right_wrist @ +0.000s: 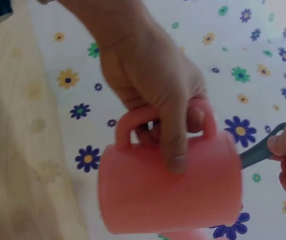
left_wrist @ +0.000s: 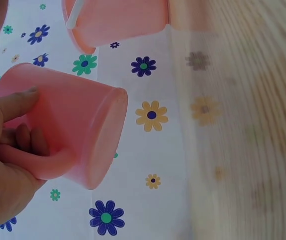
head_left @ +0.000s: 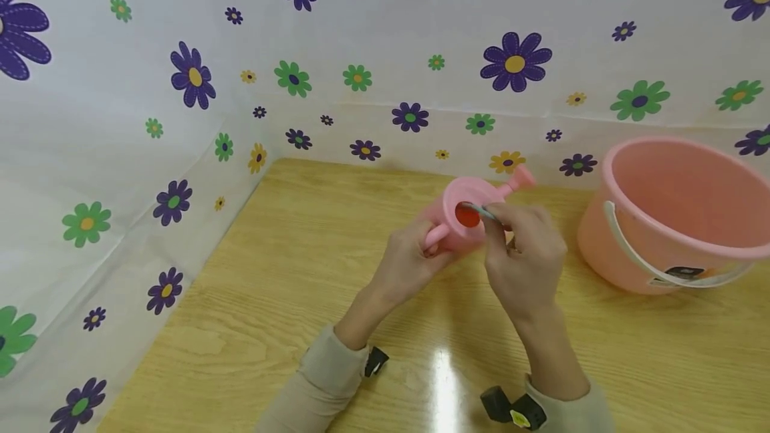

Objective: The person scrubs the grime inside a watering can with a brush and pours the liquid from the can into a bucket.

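A small pink watering can [head_left: 466, 242] is held tilted above the table, its round opening facing up and its spout [head_left: 510, 184] pointing to the far right. My left hand [head_left: 409, 260] grips it by the loop handle, with the thumb laid along the body, as the left wrist view shows. Between thumb and fingers, my right hand [head_left: 529, 256] pinches a slim teal handle [right_wrist: 256, 153] with a hole near its end. That tool runs into the can's opening. Its far end is hidden inside, so I cannot tell its kind.
On the right stands a large pink bucket [head_left: 601, 236] with a white carrying handle [head_left: 637, 258]. A flower-printed white sheet [head_left: 361, 32] rises behind and to the left of the wooden table [head_left: 259, 299].
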{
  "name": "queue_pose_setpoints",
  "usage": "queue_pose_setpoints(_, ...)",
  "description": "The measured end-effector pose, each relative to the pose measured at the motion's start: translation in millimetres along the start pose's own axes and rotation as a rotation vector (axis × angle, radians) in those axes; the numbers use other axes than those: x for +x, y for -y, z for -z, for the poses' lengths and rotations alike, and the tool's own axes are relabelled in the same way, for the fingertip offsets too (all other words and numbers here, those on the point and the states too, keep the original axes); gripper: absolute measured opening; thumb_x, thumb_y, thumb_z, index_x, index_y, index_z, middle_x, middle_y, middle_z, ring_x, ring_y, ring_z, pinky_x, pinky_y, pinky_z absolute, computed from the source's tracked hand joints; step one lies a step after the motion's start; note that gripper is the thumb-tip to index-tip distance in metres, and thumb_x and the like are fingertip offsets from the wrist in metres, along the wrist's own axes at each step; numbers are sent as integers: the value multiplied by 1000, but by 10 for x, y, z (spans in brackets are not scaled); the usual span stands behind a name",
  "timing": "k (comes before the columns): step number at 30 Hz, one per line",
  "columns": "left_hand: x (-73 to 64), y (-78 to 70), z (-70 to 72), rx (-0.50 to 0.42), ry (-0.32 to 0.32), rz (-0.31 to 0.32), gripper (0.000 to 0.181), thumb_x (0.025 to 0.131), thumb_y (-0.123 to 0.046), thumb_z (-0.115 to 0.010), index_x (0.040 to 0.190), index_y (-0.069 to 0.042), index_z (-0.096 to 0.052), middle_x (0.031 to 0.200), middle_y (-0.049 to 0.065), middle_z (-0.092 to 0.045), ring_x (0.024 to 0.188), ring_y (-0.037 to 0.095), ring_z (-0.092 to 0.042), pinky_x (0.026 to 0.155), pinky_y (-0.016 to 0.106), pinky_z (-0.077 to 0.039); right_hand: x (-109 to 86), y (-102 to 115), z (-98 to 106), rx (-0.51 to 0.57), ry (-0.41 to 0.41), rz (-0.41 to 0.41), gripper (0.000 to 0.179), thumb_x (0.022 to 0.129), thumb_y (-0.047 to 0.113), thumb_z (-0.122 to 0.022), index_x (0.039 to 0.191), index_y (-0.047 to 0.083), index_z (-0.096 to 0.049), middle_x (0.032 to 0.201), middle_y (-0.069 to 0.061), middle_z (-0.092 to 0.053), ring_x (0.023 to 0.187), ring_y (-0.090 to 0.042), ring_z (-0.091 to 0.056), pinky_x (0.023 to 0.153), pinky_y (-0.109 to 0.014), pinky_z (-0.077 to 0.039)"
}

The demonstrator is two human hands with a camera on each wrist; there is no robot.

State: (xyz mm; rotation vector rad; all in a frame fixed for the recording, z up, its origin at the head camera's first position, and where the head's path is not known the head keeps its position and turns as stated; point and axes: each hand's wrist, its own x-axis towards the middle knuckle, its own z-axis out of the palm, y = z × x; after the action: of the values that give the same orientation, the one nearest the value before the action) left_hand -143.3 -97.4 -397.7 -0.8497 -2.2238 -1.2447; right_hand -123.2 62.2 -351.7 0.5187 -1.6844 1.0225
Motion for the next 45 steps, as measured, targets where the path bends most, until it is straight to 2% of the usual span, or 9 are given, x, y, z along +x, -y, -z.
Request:
queue_pose_setpoints(5, 16, 13, 37, -32, 38, 30, 39, 79, 0, -81, 74, -8, -43, 68, 1, -40, 62, 9, -41, 58, 18, -37, -5, -79, -20, 155, 18, 89, 13, 74, -16, -75, 81, -5, -71, 79, -17, -72, 64, -27, -59, 68, -12, -44)
queue_pose_setpoints(10, -8, 22, 50, -53, 106, 40, 42, 79, 1, -80, 70, -9, -41, 67, -1, -39, 62, 7, -40, 57, 18, -36, -83, -253, -54, 250, 132, 131, 11, 91, 1, -69, 83, -7, -69, 76, -17, -69, 62, -23, -61, 70, -13, -48)
queue_pose_setpoints(14, -2, 2, 55, -74, 134, 21, 42, 80, 0, -80, 70, -9, -41, 67, -1, -39, 63, 7, -40, 57, 18, -36, -63, -273, -22, 228, 137, 145, 15, 93, 6, -68, 84, -6, -70, 76, -15, -69, 68, -25, -53, 75, -16, -43)
queue_pose_setpoints(21, 45, -13, 87, -118, 162, 78, 43, 79, 3, -79, 71, -10, -39, 64, -4, -35, 61, 6, -41, 58, 18, -38, 52, -196, 77, 216, -1, 155, 18, 89, 12, -75, 80, -4, -72, 74, -16, -70, 73, -33, -47, 78, -22, -38)
queue_pose_setpoints(25, 43, -13, 84, -122, 178, 52, 45, 78, 3, -80, 70, -10, -39, 64, -3, -36, 62, 6, -42, 58, 18, -38, 10, -284, 45, 182, 60, 128, 8, 78, -4, -79, 81, -5, -71, 74, -16, -69, 71, -33, -47, 80, -22, -38)
queue_pose_setpoints(29, 22, -4, 51, -124, 203, 44, 44, 77, 5, -80, 70, -10, -39, 65, -4, -35, 62, 6, -42, 58, 17, -37, -27, -350, 60, 27, 102, 89, 19, 68, -8, -84, 82, -1, -73, 71, -14, -62, 65, -30, -47, 71, -28, -40)
queue_pose_setpoints(34, 27, -14, 41, -127, 210, 81, 40, 78, 3, -80, 73, -9, -42, 65, -3, -37, 63, 7, -45, 58, 17, -39, 12, -269, 160, -86, 278, -76, 13, 79, -1, -80, 88, 2, -71, 65, -7, -59, 52, -16, -46, 50, -23, -36)
queue_pose_setpoints(38, 26, -19, 53, -98, 200, 117, 36, 78, 1, -81, 78, -8, -46, 65, -3, -37, 63, 7, -45, 58, 17, -40, 44, -188, 189, 42, 408, -344, 7, 88, 1, -72, 92, 2, -66, 71, -6, -67, 53, -12, -51, 47, -16, -39)
queue_pose_setpoints(45, 14, -24, 63, -73, 180, 133, 37, 80, -2, -81, 77, -9, -45, 66, -2, -38, 63, 9, -45, 58, 18, -40, 66, -143, 215, 327, 315, -731, 14, 88, 6, -73, 92, 0, -61, 70, -5, -66, 44, -17, -52, 41, -22, -42)
